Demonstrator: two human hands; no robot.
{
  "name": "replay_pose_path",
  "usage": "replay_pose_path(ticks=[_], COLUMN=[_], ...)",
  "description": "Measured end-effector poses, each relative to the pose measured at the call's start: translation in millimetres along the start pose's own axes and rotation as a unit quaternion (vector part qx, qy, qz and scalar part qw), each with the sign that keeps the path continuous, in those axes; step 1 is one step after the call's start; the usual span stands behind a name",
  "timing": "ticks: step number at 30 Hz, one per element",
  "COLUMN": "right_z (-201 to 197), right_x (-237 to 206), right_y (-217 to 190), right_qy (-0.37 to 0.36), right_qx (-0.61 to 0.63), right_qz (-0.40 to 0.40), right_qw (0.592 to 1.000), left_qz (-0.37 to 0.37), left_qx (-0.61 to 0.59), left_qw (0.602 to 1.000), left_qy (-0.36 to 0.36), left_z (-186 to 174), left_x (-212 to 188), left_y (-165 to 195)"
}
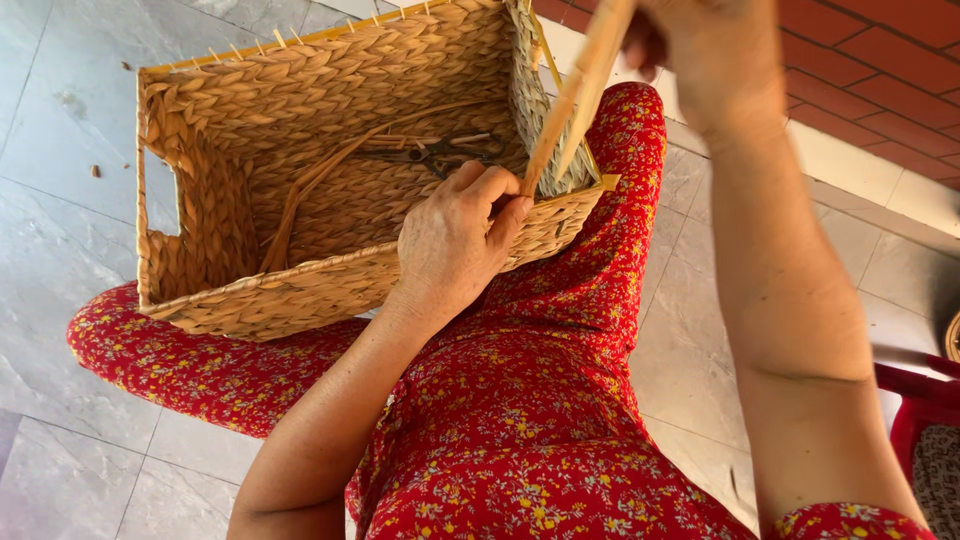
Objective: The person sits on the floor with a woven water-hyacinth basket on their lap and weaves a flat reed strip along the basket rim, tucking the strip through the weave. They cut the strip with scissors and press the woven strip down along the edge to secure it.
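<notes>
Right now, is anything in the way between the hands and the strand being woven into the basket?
No. The left hand already pinches the flat straw strand at the woven basket rim, and the right hand grips it higher up. The scissors lie inside the basket, clear of both hands.

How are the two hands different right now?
The left hand rests low on the woven basket, fingers curled over its rim at the corner; the right hand is raised high, partly cut off by the picture's top edge. The left hand pinches the bottom of the tan strand where it meets the rim; the right hand grips the strand's upper end. Both hold the same strand.
</notes>
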State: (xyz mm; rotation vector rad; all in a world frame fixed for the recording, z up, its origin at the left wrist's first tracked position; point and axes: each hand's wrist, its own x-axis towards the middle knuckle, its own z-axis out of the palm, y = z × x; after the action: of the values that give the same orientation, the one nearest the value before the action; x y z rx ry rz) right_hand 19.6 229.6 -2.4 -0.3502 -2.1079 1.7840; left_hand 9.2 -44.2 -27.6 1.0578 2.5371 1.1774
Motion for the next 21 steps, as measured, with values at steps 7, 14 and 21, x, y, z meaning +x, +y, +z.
replay_pose_path(ticks=[7, 14, 21], right_z=[28, 36, 49], right_x=[-10, -5, -2], right_y=[28, 31, 39], right_qy=[-0.068, -0.062, -0.087], right_qx=[-0.021, -0.024, -0.022], right_qz=[-0.056, -0.047, 0.005], right_qw=[0.996, 0.997, 0.996], left_qz=[0.050, 0.088, 0.043], left_qx=[0.045, 0.160, 0.055], left_qw=[0.998, 0.983, 0.998], left_qy=[-0.008, 0.025, -0.009], left_z=[6, 29, 27], left_x=[0, -4, -9], left_y=[-7, -11, -15])
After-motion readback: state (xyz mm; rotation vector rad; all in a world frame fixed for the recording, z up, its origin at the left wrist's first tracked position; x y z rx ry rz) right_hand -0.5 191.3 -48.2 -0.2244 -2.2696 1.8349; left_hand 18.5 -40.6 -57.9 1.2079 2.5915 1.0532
